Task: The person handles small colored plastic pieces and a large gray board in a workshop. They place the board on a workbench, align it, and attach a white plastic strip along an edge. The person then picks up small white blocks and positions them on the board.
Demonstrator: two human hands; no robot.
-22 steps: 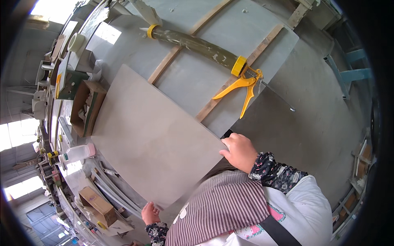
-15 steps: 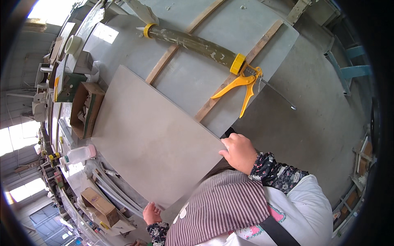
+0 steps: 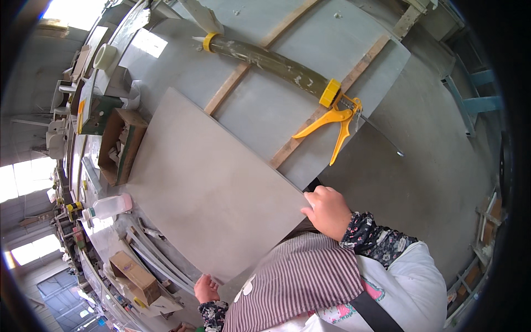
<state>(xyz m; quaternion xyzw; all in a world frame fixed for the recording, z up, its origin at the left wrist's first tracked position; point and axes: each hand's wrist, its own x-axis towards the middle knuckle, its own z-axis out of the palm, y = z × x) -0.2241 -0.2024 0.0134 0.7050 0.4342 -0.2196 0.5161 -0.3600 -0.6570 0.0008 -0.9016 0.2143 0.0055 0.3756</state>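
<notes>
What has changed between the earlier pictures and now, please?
The scene shifted slightly right in view; nothing was visibly gripped or released. The right hand still holds the panel, the left hand stays by its lower corner, the caulking gun across the wooden strips.

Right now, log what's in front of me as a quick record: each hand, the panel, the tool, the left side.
Right hand: grip on the right corner of the beige-gray panel
Left hand: by the near corner, fingers curled; contact unclear
Panel surface: smooth, plain
Tool: caulking gun, yellow-handled, lying across two wooden strips
Left side: open cardboard box, translucent bottle
</notes>
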